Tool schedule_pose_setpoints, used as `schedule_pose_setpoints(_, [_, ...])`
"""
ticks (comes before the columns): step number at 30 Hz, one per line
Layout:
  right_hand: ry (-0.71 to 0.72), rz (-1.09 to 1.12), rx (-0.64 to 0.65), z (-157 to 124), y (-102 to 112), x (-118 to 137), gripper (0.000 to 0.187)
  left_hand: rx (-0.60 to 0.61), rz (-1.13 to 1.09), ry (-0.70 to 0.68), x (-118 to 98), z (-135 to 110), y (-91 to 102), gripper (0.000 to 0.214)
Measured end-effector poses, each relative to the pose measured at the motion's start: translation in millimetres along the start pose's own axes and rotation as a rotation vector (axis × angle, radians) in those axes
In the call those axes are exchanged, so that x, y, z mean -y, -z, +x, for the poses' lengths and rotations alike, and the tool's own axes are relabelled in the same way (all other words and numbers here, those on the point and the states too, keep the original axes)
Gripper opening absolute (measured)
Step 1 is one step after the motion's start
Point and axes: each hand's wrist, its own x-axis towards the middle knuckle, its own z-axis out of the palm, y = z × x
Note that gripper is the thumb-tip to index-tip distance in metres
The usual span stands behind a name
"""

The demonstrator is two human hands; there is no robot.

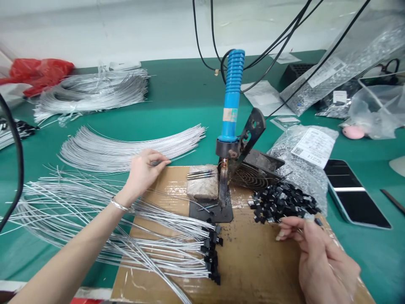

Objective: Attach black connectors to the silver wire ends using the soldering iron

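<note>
My left hand (142, 173) reaches to the near edge of a bundle of white wires (126, 147). Its thumb and fingers are closed in a pinch, and a single white wire (183, 156) leads out from the fingertips. A small dark patch between the fingers is unclear. At the front edge of a heap of small black connectors (281, 200), my right hand (322, 257) is closed, thumb against fingers; what it pinches, if anything, is hidden. Wires with black connectors on their ends (210, 253) lie on the brown board (253, 261), partly beneath my left forearm.
A blue-handled soldering iron (232, 93) stands tip down in a metal stand (253, 131), beside a block (202, 185) with solder-like rods. Right are plastic bags (303, 169) and a phone (357, 194). A coiled wire bundle (95, 90) lies back left. Black cables hang overhead.
</note>
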Motion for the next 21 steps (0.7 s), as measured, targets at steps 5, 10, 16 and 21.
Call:
schedule_pose_setpoints(5, [-0.030, -0.056, -0.023, -0.2, -1.4, 0.2, 0.045, 0.077, 0.125, -0.113, 4.7, 1.4, -13.5, 0.036])
schedule_pose_setpoints(10, [-0.031, -0.047, -0.032, -0.1, -2.9, 3.1, 0.044, 0.083, 0.084, -0.112, 0.8, 4.4, -5.6, 0.036])
schedule_pose_setpoints(16, [0.004, -0.103, -0.027, -0.7, -1.4, 4.9, 0.045, -0.011, -0.105, 0.098, -16.8, -2.7, 24.4, 0.018])
schedule_pose_setpoints(21, [0.023, -0.070, -0.035, -0.9, -2.7, 2.6, 0.044, 0.006, -0.160, 0.202, -35.6, -23.8, 53.1, 0.023])
